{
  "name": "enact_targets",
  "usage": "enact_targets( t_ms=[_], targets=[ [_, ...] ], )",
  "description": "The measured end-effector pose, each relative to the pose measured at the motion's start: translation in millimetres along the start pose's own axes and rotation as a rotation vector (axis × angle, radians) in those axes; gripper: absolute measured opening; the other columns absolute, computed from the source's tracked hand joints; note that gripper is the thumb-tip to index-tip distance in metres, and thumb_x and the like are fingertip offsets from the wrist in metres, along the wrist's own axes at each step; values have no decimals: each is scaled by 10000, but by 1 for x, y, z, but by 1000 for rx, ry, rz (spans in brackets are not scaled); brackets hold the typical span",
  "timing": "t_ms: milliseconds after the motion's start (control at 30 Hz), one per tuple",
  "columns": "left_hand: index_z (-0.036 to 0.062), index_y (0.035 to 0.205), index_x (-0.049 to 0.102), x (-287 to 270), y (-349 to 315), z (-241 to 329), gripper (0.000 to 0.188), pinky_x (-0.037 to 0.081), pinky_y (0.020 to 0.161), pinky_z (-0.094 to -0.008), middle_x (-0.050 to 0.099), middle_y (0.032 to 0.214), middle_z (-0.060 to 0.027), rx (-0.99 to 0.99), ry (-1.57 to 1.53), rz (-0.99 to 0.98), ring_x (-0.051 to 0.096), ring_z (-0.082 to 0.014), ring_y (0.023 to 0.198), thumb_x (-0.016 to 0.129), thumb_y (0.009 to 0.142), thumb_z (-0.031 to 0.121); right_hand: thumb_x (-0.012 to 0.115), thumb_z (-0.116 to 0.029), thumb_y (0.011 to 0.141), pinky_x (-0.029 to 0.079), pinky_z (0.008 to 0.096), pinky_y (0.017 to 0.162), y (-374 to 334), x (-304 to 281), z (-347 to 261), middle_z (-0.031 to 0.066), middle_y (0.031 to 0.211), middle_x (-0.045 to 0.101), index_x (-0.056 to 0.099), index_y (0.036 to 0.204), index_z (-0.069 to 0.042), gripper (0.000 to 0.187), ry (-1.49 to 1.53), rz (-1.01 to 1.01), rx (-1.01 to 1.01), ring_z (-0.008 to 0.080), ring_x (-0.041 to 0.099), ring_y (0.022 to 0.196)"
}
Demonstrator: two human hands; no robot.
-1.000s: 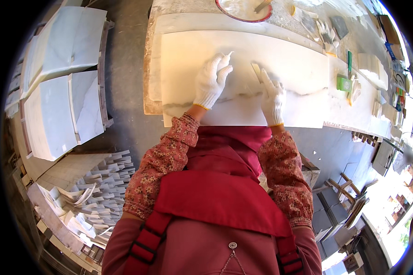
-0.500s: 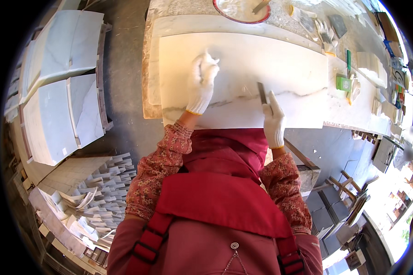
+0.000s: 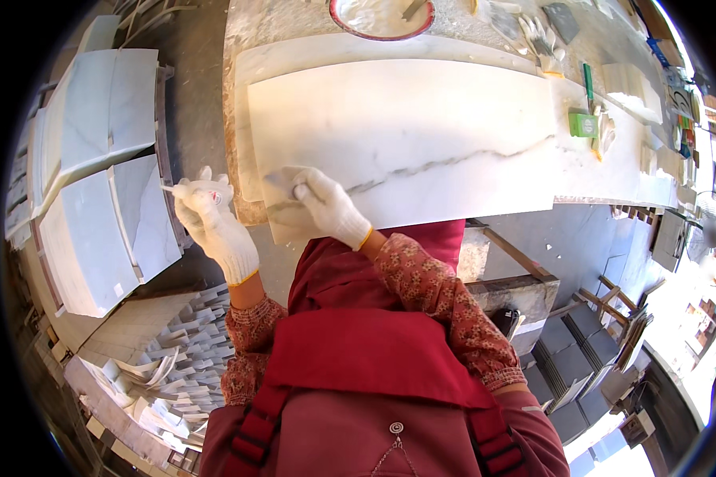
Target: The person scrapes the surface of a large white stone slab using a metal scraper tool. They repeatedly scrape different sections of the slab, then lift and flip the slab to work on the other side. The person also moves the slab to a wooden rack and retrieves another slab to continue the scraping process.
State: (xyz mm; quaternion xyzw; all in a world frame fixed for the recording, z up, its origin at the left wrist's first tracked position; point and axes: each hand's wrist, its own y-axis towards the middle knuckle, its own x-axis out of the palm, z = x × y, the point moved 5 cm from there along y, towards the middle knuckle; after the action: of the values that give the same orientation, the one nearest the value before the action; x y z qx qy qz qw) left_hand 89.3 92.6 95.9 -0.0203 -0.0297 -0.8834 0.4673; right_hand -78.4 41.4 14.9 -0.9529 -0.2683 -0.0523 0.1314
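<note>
Whereas both gloved hands are above the white slab (image 3: 453, 103) half a second ago, now the left hand (image 3: 211, 219) is out past the slab's left end, and the right hand (image 3: 326, 205) is no more over the right half but at this left end. The right fingers are closed on a flat grey blade (image 3: 276, 180), which is over the slab close to its left edge; whether it touches, I cannot tell. Earlier this blade points mainly away from the person (image 3: 370, 350); now its long axis and its tip go leftward and slightly away. The slab lies on the surface (image 3: 274, 20), long axis running left to right, its near edge jutting a little toward the person, and its grey vein (image 3: 437, 164) rises to the right. The left fingers are half bent, and a small white tip (image 3: 169, 188) sticks out there; if it is something held, I cannot tell
</note>
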Motion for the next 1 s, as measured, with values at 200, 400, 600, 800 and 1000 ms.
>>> enact_targets(
  t_ms=[200,400,600,800,1000],
  targets=[
    [22,1300,446,-20,9,18,553,433,1051,-470,474,1374,-243,98,50,17,520,-291,1236,626,982,437,552,-38,956,507,411,877,13,-115,0,177,1113,606,577,1087,-27,134,86,530,-418,311,604,973],
    [-4,1407,370,-14,4,7,650,466,982,-435,497,1375,-239,23,-1,26,581,-306,1112,622,983,419,593,-101,937,514,428,792,21,-120,2,190,1094,585,577,1092,-16,177,-982,592,-400,370,587,871],
    [-2,1406,372,17,-4,36,626,436,997,-464,512,1341,-218,78,-30,21,563,-308,1134,614,991,400,581,-140,989,510,304,723,13,25,32,79,844,648,634,1055,-24,144,-218,-106,111,127,593,783],
    [-12,1457,351,10,-6,17,612,427,1042,-456,556,1211,-147,73,56,-58,565,-281,1132,580,1018,348,606,-167,990,477,271,552,40,-81,-16,38,711,636,678,1101,-68,165,-55,332,8,87,558,596],
    [-26,1374,449,34,-23,-34,445,450,1038,-397,556,1208,-109,-322,-158,-142,563,-241,1176,561,1011,205,635,-191,938,465,275,570,103,-206,-91,38,687,640,700,1065,-80,181,-326,622,-116,101,570,598]
  ],
)
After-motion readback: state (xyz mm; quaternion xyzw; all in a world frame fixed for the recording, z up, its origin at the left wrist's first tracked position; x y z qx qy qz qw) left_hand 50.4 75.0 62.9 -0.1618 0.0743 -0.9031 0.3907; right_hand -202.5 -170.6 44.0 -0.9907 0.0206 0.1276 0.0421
